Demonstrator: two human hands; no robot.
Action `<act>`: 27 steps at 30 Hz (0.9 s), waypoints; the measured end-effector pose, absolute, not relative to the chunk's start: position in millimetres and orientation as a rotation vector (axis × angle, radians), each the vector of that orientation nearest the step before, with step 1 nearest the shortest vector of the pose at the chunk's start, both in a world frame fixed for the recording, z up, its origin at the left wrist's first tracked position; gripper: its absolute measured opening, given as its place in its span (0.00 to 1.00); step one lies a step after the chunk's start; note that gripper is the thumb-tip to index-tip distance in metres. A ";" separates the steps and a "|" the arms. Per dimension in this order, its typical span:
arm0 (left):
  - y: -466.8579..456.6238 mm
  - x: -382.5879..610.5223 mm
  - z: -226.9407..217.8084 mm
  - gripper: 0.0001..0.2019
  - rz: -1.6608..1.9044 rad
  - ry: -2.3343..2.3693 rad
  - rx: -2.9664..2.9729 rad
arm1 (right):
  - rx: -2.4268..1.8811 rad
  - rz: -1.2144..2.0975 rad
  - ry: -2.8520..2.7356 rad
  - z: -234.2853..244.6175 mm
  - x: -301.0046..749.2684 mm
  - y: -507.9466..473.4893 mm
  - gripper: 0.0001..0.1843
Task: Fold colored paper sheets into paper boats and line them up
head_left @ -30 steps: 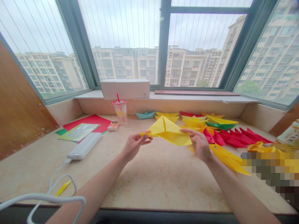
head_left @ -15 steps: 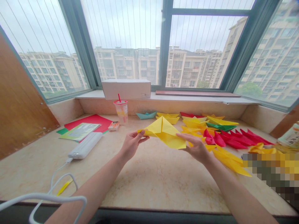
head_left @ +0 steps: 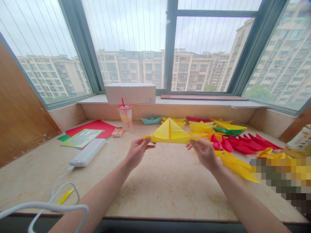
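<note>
I hold the folded yellow paper (head_left: 161, 132) above the counter (head_left: 165, 187), its long edge running left to right and its peak up. My left hand (head_left: 137, 151) pinches the left end, my right hand (head_left: 204, 152) the right end, so neither is nearer. The paper hides its far side, and I cannot see how I press it there. At far right a bottle (head_left: 301, 139) is cut off; a blocky patch (head_left: 279, 183) nearer me is unreadable.

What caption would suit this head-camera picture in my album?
Left fingers and right fingers pinch opposite ends of a folded yellow paper above a pale counter, with colourful paper boats beyond.
</note>
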State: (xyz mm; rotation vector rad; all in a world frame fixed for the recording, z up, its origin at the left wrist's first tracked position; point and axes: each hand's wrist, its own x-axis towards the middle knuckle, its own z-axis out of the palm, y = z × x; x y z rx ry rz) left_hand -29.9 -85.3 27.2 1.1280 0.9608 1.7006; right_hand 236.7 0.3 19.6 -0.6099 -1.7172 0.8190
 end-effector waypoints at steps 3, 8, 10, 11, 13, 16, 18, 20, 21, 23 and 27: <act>-84.8 -30.2 25.4 0.14 1.681 0.998 1.194 | -0.656 0.848 -1.666 17.0 233.7 1.9 0.18; -89.9 -31.6 28.2 0.14 1.646 1.031 1.346 | -0.619 0.989 -1.630 13.8 231.7 3.9 0.15; -92.6 -31.0 28.5 0.15 1.566 1.047 1.446 | -0.590 1.039 -1.613 13.5 230.8 3.4 0.14; -93.3 -30.4 27.9 0.15 1.519 1.054 1.491 | -0.582 1.053 -1.608 13.5 230.4 2.9 0.14; -93.6 -28.7 26.0 0.17 1.453 1.074 1.547 | -0.586 1.062 -1.609 14.0 229.6 1.7 0.14; -91.8 -25.4 24.2 0.16 1.494 1.104 1.542 | -0.621 1.055 -1.605 16.1 228.3 -0.9 0.15; -90.6 -23.6 25.1 0.15 1.541 1.116 1.520 | -0.637 1.068 -1.600 18.1 227.0 -2.9 0.15; -89.8 -22.6 26.9 0.14 1.561 1.127 1.511 | -0.644 1.084 -1.595 19.6 225.6 -4.4 0.15; -89.5 -22.5 27.8 0.14 1.564 1.135 1.509 | -0.647 1.085 -1.592 19.8 225.0 -4.8 0.15; -89.2 -23.2 28.6 0.14 1.566 1.140 1.510 | -0.651 1.073 -1.592 19.1 224.7 -4.5 0.14; -89.6 -26.9 28.7 0.13 1.518 1.139 1.568 | -0.605 1.041 -1.661 15.9 228.2 -1.4 0.13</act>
